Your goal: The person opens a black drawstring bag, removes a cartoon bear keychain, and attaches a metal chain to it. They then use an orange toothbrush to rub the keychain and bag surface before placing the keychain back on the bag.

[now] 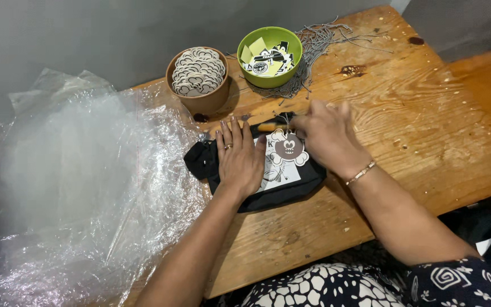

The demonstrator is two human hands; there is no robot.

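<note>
A black fabric pouch (pixel 282 190) with a white printed patch lies on the wooden table (pixel 427 131). My left hand (pixel 240 159) rests flat on its left half, fingers spread, a ring on one finger. My right hand (pixel 328 136), blurred and wearing a bracelet, is at the pouch's upper right edge, fingers bent around a thin ball chain. A brown and white cloud-shaped tag (pixel 288 148) hangs from that chain and lies on the pouch between my hands.
A brown bowl (pixel 203 102) holds several cloud-shaped tags. A green bowl (pixel 271 77) holds printed cards. A heap of ball chains (pixel 319 42) lies behind it. Clear plastic bags (pixel 80 187) cover the table's left side.
</note>
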